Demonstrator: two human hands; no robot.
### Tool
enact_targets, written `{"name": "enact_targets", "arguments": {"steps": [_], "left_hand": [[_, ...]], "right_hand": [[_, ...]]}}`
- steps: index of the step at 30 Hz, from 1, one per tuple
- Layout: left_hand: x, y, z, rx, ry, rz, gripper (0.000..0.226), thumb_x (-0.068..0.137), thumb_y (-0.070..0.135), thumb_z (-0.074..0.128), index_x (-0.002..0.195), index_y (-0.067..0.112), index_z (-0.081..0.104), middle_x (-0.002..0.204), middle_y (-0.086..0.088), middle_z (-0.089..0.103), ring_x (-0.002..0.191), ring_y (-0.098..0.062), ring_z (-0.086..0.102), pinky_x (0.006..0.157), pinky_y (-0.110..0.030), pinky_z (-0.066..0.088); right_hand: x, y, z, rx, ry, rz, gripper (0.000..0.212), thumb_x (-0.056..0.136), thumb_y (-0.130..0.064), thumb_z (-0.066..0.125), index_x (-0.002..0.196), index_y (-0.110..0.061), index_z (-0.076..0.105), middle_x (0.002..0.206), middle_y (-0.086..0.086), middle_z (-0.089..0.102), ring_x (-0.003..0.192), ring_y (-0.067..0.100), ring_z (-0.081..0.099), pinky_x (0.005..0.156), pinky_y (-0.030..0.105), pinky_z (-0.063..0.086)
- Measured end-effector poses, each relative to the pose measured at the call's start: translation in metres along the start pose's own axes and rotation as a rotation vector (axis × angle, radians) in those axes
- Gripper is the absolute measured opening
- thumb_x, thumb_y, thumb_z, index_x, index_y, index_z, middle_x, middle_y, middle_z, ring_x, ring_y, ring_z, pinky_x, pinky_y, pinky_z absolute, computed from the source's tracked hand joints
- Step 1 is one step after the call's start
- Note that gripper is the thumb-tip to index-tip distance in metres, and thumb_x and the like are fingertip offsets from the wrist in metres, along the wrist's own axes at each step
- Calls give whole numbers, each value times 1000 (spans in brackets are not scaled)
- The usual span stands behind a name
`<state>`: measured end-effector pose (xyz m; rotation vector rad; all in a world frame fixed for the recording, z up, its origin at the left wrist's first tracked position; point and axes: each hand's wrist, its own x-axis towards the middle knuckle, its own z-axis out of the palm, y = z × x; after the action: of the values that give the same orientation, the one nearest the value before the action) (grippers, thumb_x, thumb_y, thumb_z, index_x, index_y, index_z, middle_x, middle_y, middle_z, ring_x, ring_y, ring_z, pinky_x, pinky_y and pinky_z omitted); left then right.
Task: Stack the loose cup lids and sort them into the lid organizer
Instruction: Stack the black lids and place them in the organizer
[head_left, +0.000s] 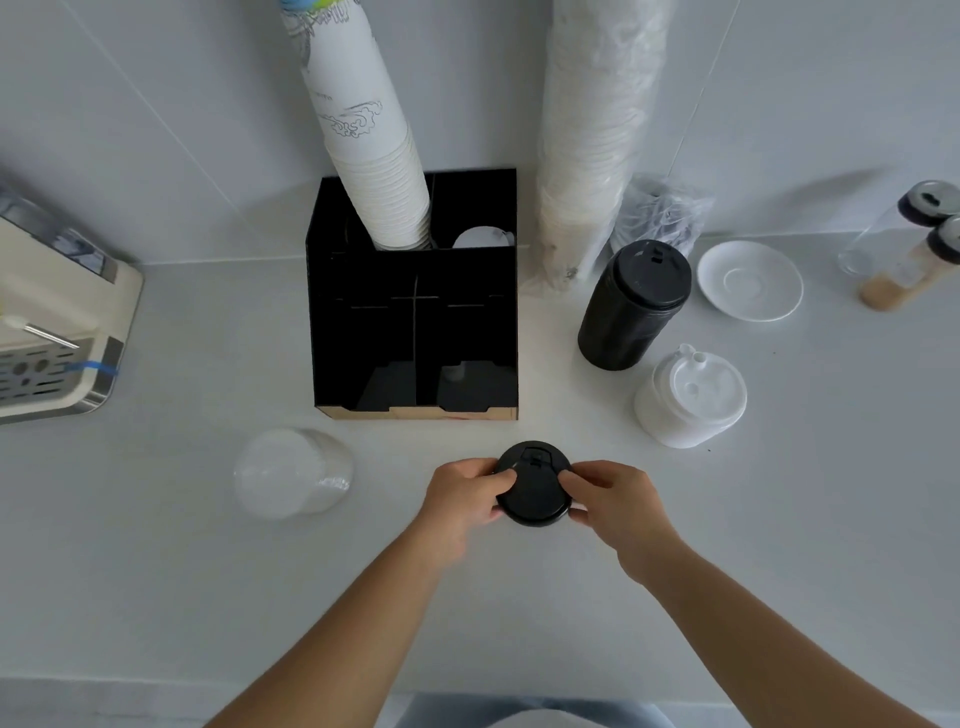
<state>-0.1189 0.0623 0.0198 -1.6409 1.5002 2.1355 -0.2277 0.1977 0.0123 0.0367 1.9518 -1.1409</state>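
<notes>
While arms reach forward, fingers (506, 480) pinch black lids (535, 491) — both hands.

The lid organizer (415, 332) stands on the desk (182, 571), backed against the wall. A tall stack of cups (363, 130) rises out of its rear left compartment, and something round sits in the rear right one. Just right of the organizer a wrapped column of cups (592, 130) leans on the wall. Farther right stand a tall stack of lids (631, 306), a saucer (749, 280) beyond it, and a shorter lid stack (688, 397) nearer the desk's front. Left of the organizer's front lies another lid stack (293, 472). A machine (52, 322) sits at the far left. Before the organizer, both hands, left hand (467, 493) and right hand (613, 499), hold a lid (535, 483) between them.
</notes>
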Motion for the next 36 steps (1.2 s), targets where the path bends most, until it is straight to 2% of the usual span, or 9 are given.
{"name": "enact_targets", "arguments": {"steps": [4,8,11,19,24,28,31,33,36], "left_hand": [[-18,9,-15,-1,14,90,17,85,14,67,101,17,74,105,-11,74,102,-22,68,94,-33,54],[-36,28,-34,15,64,180,20,87,14,64,86,32,74,99,-3,74,93,-15,63,92,-31,50],[-47,41,-51,-41,80,243,24,87,13,64,108,21,72,108,1,74,104,-13,66,97,-32,51],[-54,75,-95,-184,203,373,28,83,7,70,109,16,70,100,-2,75,96,-13,71,82,-27,56],[-51,104,-132,-125,266,369,24,83,7,67,102,18,74,89,-1,75,85,-13,70,84,-27,57],[-34,116,-155,-107,275,318,28,84,7,63,109,14,73,95,-6,72,88,-19,69,88,-30,55],[-17,115,-159,-157,247,209,17,73,15,54,82,17,67,80,-10,56,78,-23,52,74,-32,45],[-4,106,-158,-239,209,124,16,69,23,51,84,19,55,87,-7,46,82,-21,39,65,-29,36],[-1,101,-155,-400,189,60,20,86,27,54,91,9,59,94,-9,59,88,-21,55,74,-25,43]], "right_hand": [[-10,-21,4,-29,-7,-88,19,85,-24,71,101,-16,75,95,0,74,84,24,73,84,43,61],[-18,-52,13,-65,-32,-167,27,87,-28,70,112,-20,68,100,-3,73,81,21,74,79,36,60],[-22,-76,25,-77,-51,-235,23,87,-27,71,108,-19,70,96,-2,74,80,19,74,85,42,61],[-24,-143,61,-139,-146,-381,9,90,-17,68,97,-22,70,90,-2,77,86,20,74,82,36,61],[-13,-170,99,-187,-189,-409,18,90,-16,68,109,-19,68,99,0,74,91,19,71,85,37,61],[0,-185,132,-221,-181,-419,23,91,-17,67,113,-20,66,101,-1,72,90,16,69,83,33,61],[19,-191,148,-261,-179,-427,19,91,-18,66,110,-20,67,99,-3,72,90,17,69,86,37,61],[31,-192,157,-328,-183,-431,21,91,-18,66,112,-19,68,103,-1,73,93,18,69,86,39,61],[46,-195,167,-443,-193,-430,26,91,-18,63,116,-18,70,106,1,72,95,20,68,88,40,60]]}}
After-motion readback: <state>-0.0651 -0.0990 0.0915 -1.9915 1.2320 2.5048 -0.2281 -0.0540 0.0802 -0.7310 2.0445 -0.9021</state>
